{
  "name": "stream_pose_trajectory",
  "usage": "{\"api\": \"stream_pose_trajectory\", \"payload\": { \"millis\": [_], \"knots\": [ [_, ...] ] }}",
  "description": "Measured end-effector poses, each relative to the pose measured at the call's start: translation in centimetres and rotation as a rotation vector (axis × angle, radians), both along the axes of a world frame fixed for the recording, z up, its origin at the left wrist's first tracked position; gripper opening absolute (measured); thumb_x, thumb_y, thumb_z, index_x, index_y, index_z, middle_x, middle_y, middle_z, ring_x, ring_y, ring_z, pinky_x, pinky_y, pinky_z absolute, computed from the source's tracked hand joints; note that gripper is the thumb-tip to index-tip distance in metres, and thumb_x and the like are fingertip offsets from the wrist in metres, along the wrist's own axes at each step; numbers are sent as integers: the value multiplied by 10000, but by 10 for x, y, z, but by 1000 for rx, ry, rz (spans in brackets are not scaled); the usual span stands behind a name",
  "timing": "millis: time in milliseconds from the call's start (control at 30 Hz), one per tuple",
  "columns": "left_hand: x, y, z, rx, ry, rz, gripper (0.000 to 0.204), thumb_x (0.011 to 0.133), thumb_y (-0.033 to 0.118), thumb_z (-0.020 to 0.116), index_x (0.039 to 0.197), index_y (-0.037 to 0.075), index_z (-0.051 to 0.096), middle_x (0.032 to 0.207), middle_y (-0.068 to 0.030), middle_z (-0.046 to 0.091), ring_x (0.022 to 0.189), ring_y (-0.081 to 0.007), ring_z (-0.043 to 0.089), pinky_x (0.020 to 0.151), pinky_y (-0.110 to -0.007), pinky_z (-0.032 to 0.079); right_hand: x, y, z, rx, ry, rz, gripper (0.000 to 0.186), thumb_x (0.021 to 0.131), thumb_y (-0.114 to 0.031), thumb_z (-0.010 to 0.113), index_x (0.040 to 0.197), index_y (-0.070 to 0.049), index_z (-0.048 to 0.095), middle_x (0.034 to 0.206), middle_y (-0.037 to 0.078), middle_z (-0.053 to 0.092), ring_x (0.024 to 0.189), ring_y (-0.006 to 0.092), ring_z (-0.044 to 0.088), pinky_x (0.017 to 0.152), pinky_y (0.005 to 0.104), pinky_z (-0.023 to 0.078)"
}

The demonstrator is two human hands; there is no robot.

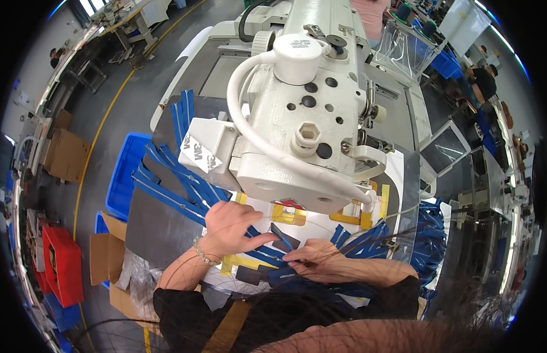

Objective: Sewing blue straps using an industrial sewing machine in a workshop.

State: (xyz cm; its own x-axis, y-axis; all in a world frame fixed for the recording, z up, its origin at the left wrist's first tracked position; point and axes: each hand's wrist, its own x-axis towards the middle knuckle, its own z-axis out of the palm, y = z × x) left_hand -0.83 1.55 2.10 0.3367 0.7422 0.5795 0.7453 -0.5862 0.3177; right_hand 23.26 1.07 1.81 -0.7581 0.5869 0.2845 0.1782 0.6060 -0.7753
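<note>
Blue zipper strips run from the left across a flat plate and pass beneath my left hand. That hand rests over them, thumb stretched to the right and apart from the fingers. Close by, my right hand is closed, pinching the end of a blue zipper strip between thumb and fingertips. A small dark piece stands tilted by my left thumb. Just beyond both hands rises the white head of an industrial sewing machine, which hides its needle area.
More blue zipper strips lie right of my right hand, and a thick blue bundle hangs beyond them. At left stand a blue bin, a cardboard box and a red crate. A tablet-like screen stands right.
</note>
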Motion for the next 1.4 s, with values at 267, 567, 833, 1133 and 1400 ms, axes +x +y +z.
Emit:
{"api": "stream_pose_trajectory", "payload": {
  "millis": [267, 567, 833, 1133, 1400],
  "knots": [
    [1, -16, 7, 261, 108, -319, 278, 682, 345, 702, 933, 259, 618, 960, 85, 612, 873, -101, 547, 804, -322, 369, 0, -1, 2, 136, 95, 247, 339, 742, -40, 666, 1067, -84, 581, 998, 84, 593, 816, 233, 582, 685, 333, 455],
    [-123, 17, 12, -18, -679, 143, 483, 784, 471, 640, 922, 11, 588, 783, -75, 563, 637, -114, 481, 543, -250, 364, 4, -1, 0, 218, 154, 172, 386, 716, -46, 659, 1091, -77, 574, 1146, 97, 562, 908, 239, 578, 730, 325, 444],
    [-199, 30, -12, 320, -317, 1042, 490, 784, 45, 639, 1240, 58, 461, 1163, -84, 524, 955, -191, 534, 830, -306, 400, 7, 8, 9, 362, -229, -3, 147, 724, -123, 650, 827, -84, 554, 785, 39, 561, 668, 186, 583, 564, 295, 443],
    [-56, 10, 11, 643, 41, 169, 229, 649, 131, 679, 846, 189, 576, 840, -2, 532, 756, -184, 524, 695, -333, 352, 4, 22, -12, 233, -409, -70, 386, 711, -352, 696, 920, -90, 504, 857, 77, 524, 729, 263, 572, 618, 342, 463],
    [-6, 18, 3, 219, 43, -314, 251, 635, 39, 670, 868, 133, 662, 751, 29, 585, 632, -120, 551, 559, -252, 365, 2, 24, -15, -23, -298, -39, 262, 708, -192, 726, 842, -81, 531, 774, 67, 523, 684, 220, 563, 579, 299, 448]
  ]
}}
